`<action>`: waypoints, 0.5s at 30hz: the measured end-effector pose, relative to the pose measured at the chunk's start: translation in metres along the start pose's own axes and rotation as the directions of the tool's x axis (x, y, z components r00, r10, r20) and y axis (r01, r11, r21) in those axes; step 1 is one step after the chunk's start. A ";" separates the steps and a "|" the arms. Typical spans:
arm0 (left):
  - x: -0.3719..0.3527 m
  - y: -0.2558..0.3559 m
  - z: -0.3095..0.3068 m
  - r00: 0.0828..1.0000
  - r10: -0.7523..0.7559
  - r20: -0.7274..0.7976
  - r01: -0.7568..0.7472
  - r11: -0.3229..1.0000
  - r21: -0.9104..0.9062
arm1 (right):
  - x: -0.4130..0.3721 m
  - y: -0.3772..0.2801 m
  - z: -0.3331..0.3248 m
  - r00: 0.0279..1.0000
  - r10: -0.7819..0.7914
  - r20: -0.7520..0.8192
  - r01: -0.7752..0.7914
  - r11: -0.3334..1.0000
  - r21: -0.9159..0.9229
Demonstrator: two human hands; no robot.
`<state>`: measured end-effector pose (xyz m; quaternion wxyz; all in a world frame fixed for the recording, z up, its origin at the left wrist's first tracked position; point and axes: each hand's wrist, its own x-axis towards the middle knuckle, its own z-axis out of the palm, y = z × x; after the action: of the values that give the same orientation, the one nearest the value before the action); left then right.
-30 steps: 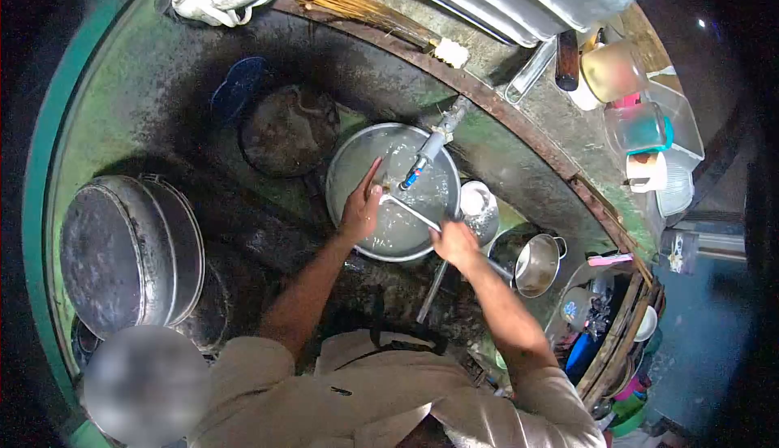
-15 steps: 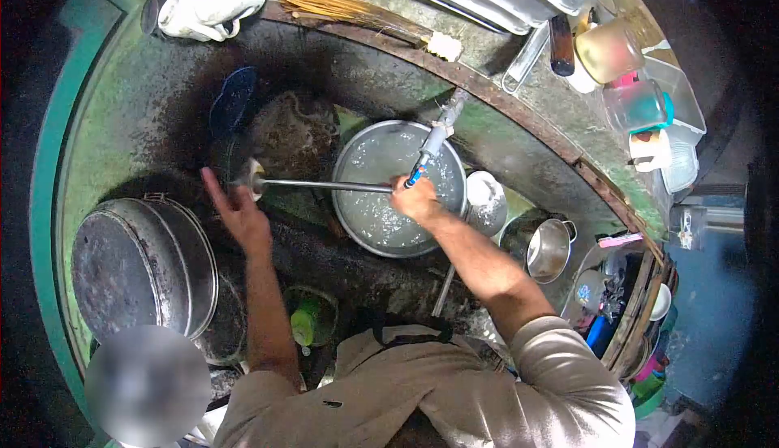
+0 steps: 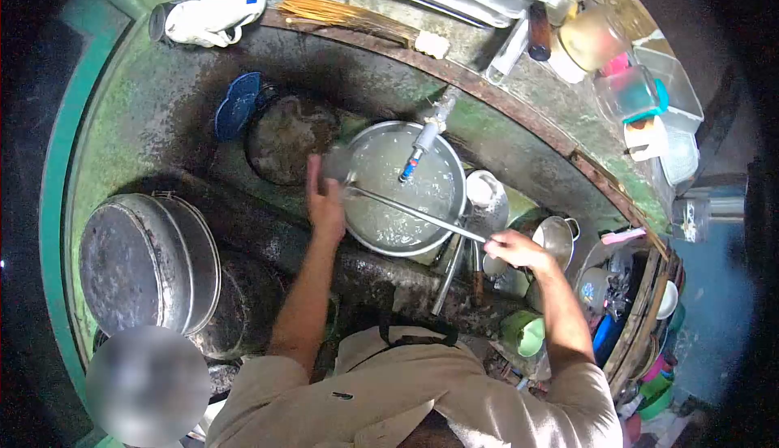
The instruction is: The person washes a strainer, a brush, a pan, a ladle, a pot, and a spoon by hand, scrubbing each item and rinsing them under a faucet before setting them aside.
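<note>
Holding a long-handled utensil [image 3: 414, 213] slantwise across the basin [image 3: 463, 204], we've got our R hand [image 3: 515, 249] wrapped round its handle end, just off the basin's lower R; its head, blurred, sits by the basin's L rim next to our L hand [image 3: 326, 204], fingers out straight, can't tell if touching. Tap [image 3: 432, 127] w/ blue tip hangs over basin; steel pot [image 3: 556, 241] to basin's R, big blackened pot [image 3: 134, 261] to lower L

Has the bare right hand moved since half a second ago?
Yes: the bare right hand has moved rightward and lower in view, away from the grey pipe tap with blue tip.
</note>
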<state>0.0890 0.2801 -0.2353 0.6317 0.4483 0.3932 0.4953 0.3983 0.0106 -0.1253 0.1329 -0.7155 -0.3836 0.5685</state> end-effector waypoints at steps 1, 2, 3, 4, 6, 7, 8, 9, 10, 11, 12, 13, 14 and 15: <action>-0.020 0.002 0.022 0.968 -0.190 0.162 0.226 0.943 -0.244 | -0.033 0.005 -0.007 0.948 0.268 0.174 -0.314 0.877 0.363; -0.027 -0.056 0.019 0.941 -0.324 0.096 0.329 0.943 -0.046 | -0.065 0.002 -0.006 0.950 0.287 0.121 -0.312 0.864 0.396; -0.033 -0.056 0.033 0.938 -0.328 0.116 0.335 0.941 -0.046 | -0.092 0.002 -0.004 0.949 0.308 0.065 -0.305 0.849 0.430; -0.040 -0.052 0.049 0.874 -0.482 0.064 0.480 0.876 0.047 | -0.110 0.007 0.001 0.940 0.342 0.010 -0.315 0.856 0.410; -0.049 -0.052 0.063 0.849 -0.505 0.155 0.431 0.831 0.352 | -0.140 0.007 0.012 0.943 0.271 -0.193 -0.244 0.958 0.153; -0.050 -0.053 0.062 0.876 -0.371 0.307 0.183 0.846 0.501 | -0.148 0.008 0.027 0.896 -0.052 -0.441 -0.034 0.982 -0.186; -0.042 -0.030 0.071 0.752 -0.597 0.279 0.580 0.801 0.149 | -0.153 -0.013 0.039 0.862 -0.008 -0.507 -0.118 0.969 -0.215; -0.033 -0.016 0.074 0.561 -0.753 0.342 0.827 0.514 -0.225 | -0.158 -0.031 0.046 0.822 0.026 -0.568 -0.197 0.950 -0.241; -0.024 -0.020 0.068 0.549 -0.708 0.443 0.832 0.515 -0.207 | -0.158 -0.024 0.054 0.800 -0.058 -0.598 -0.176 0.929 -0.325; -0.014 -0.021 0.062 0.531 -0.655 0.538 0.833 0.520 -0.189 | -0.155 -0.008 0.063 0.756 -0.153 -0.637 -0.178 0.887 -0.425; -0.004 -0.024 0.063 0.454 -0.713 0.534 0.825 0.563 0.050 | -0.154 0.005 0.070 0.734 -0.192 -0.651 -0.162 0.882 -0.442; 0.008 -0.024 0.064 0.385 -0.772 0.506 0.771 0.571 0.284 | -0.152 0.013 0.076 0.710 -0.235 -0.664 -0.143 0.875 -0.463; 0.018 -0.031 0.073 0.332 -0.723 0.606 0.609 0.655 0.448 | -0.148 0.022 0.083 0.701 -0.229 -0.675 -0.178 0.861 -0.477; 0.024 -0.039 0.082 0.347 -0.720 0.601 0.608 0.660 0.441 | -0.145 0.030 0.090 0.694 -0.181 -0.697 -0.158 0.906 -0.392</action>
<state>0.1813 0.2850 -0.2498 0.8445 0.4500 0.2842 -0.0593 0.3196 -0.1333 -0.0691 0.1178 -0.8886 -0.4189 0.1447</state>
